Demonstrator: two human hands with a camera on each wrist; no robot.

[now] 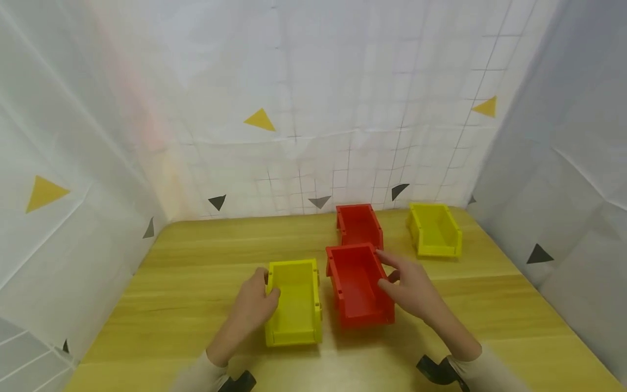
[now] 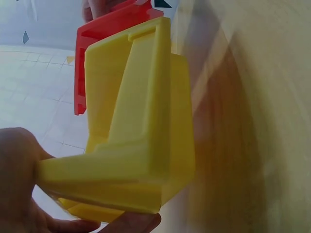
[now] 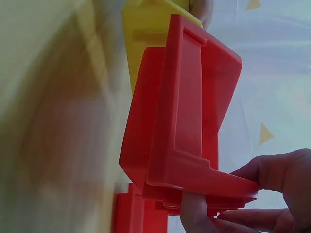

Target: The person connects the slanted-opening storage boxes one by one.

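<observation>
In the head view my left hand (image 1: pixel 254 300) grips the left wall of a yellow plastic bin (image 1: pixel 293 305), thumb inside and fingers outside. My right hand (image 1: pixel 410 284) pinches the right wall of a red bin (image 1: pixel 358 288) in the same way. The two held bins hang side by side just above the table, a narrow gap between them. From the left wrist, the yellow bin (image 2: pixel 131 107) shows raised off the wood, its shadow beneath. The right wrist view has the red bin (image 3: pixel 180 121) tilted, with fingers (image 3: pixel 194 213) under its wall.
Behind the held red bin, a second red bin (image 1: pixel 360 223) stands on the wooden table (image 1: pixel 196 261), partly covered by it. Farther right stands another yellow bin (image 1: pixel 435 231). White sheets (image 1: pixel 313 109) with yellow and dark triangles enclose the back and sides.
</observation>
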